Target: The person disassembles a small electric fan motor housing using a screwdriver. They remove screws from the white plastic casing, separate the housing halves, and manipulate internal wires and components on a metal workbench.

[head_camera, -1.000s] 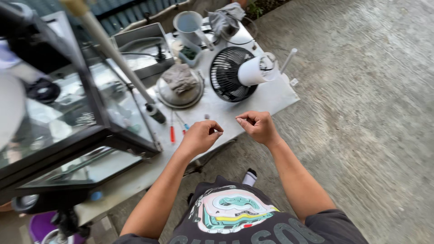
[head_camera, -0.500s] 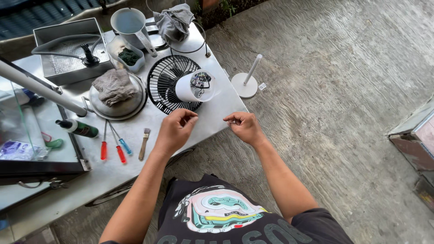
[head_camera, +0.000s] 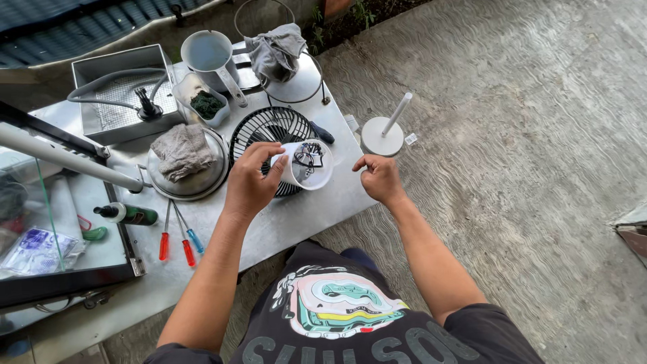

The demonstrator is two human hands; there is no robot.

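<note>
The metal surface (head_camera: 303, 216) is running across the left and centre of the frame, with the grey concrete floor (head_camera: 539, 168) taking up the whole right side. Up in the upper left, a steel tray (head_camera: 87, 67) is holding a hose, and a white jug (head_camera: 207, 54) is standing just beside it. A round steel dish (head_camera: 202, 185) with a crumpled rag (head_camera: 180, 149) on it is sitting left of centre. Right in the middle, a black fan grille (head_camera: 259, 131) is lying flat on the surface, and the white fan housing (head_camera: 317, 178) is resting over it, open end facing up, wires showing inside. The left hand (head_camera: 253, 182) is wrapping its fingers around that housing, gripping its side. The right hand (head_camera: 379, 178) is hovering just to the right of it, fingers curled in; whether it is pinching something small, I cannot tell. A white stand (head_camera: 383, 135) is sitting on the floor beyond. Lower left, red and blue screwdrivers (head_camera: 176, 239) are lying side by side.
</note>
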